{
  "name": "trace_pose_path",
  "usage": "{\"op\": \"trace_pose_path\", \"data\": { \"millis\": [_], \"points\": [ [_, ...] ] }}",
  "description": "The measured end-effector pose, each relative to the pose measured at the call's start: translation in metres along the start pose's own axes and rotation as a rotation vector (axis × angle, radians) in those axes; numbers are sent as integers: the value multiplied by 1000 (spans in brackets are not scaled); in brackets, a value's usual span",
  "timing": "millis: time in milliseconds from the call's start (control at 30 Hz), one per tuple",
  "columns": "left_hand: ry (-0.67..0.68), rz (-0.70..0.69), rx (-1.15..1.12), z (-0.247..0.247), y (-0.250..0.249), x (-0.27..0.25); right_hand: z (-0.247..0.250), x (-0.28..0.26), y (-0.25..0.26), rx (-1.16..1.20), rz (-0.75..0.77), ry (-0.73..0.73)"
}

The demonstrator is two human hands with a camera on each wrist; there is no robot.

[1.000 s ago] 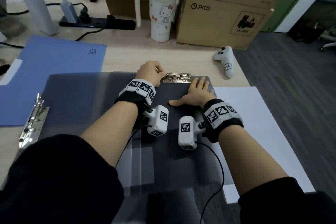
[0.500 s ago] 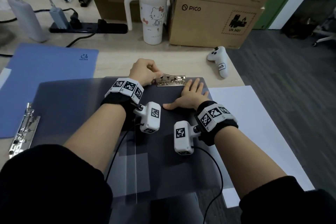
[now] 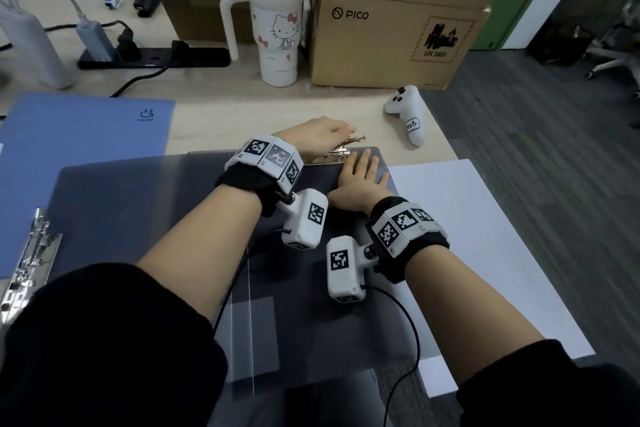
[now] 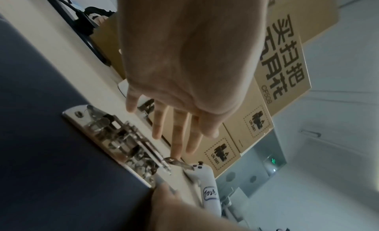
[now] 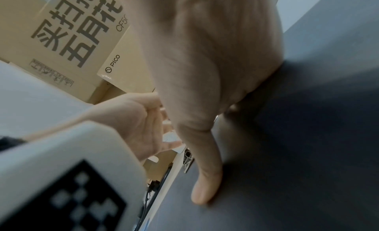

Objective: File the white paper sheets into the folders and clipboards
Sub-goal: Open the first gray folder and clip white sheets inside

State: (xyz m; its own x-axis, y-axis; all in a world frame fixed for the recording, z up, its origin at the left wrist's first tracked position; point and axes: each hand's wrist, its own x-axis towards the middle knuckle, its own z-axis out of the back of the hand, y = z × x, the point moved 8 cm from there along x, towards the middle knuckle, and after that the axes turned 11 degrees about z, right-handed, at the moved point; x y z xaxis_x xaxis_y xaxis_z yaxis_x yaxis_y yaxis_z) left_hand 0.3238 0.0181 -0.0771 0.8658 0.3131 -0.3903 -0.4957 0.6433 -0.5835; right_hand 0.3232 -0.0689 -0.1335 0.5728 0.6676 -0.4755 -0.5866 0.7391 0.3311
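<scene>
A dark translucent clipboard folder (image 3: pixel 156 211) lies open in front of me, with a metal clip (image 3: pixel 332 158) at its far edge. My left hand (image 3: pixel 341 131) reaches over that clip (image 4: pixel 115 137) with straight fingers; its fingertips (image 4: pixel 176 153) touch the raised clip lever (image 4: pixel 180 164). My right hand (image 3: pixel 363 172) lies flat on the dark board just below the clip, thumb (image 5: pixel 205 185) pressed on the surface. A stack of white paper sheets (image 3: pixel 478 239) lies to the right, partly under the board. A blue folder (image 3: pixel 79 156) lies at the left.
A second metal clip (image 3: pixel 29 263) sits at the folder's near left edge. A white controller (image 3: pixel 407 114), cardboard boxes (image 3: pixel 391 45), a cartoon tumbler (image 3: pixel 277 28) and a power strip (image 3: pixel 152 57) stand along the back. The desk ends just right of the paper.
My left hand has uncurled from the clip; its fingers now stretch to the right over the lever, which stands raised. The right hand stays flat on the board.
</scene>
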Motion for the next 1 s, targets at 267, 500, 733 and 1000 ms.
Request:
{"op": "trace_pose_path", "data": {
  "millis": [267,500,733,1000],
  "points": [
    [25,119,-42,-8,-5,2,-1,4,-3,39,18,-25],
    [-256,6,-113,14,2,-26,12,-8,-8,257,62,-158],
    [-376,-94,-37,-6,-3,-69,35,-68,-24,750,163,-289],
    [-183,-117,15,-93,-41,-116,20,-151,-77,1019,159,-349]
  ]
}}
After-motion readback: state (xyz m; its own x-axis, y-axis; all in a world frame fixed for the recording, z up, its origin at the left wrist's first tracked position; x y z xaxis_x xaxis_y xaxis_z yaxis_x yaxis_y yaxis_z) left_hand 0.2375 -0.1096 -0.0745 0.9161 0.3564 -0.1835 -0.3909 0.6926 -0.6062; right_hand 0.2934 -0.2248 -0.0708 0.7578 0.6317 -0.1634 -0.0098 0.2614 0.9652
